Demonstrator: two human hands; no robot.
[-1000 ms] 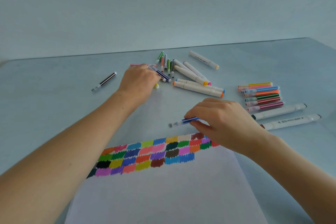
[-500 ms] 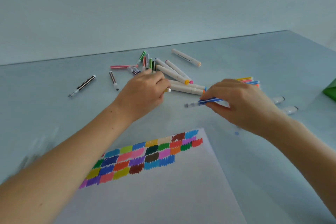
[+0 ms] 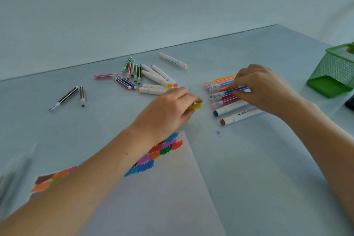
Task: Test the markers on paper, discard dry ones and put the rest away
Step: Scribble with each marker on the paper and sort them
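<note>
My right hand pinches a thin blue striped marker and holds it over a neat row of thin coloured markers. Two thick white markers lie just in front of that row. My left hand grips a yellow marker at the table's middle. A white sheet of paper with a band of coloured test swatches lies near me, partly under my left forearm. A loose pile of thin and thick markers lies behind my left hand.
A green mesh basket stands at the right edge of the table. A black striped marker and a short brown one lie apart at the left. One thick white marker lies alone at the back. A small blue ink spot marks the table.
My right hand has carried the blue marker from the paper rightwards to the sorted row. My left hand has left the pile holding a yellow marker. The view has swung right, showing the green basket.
</note>
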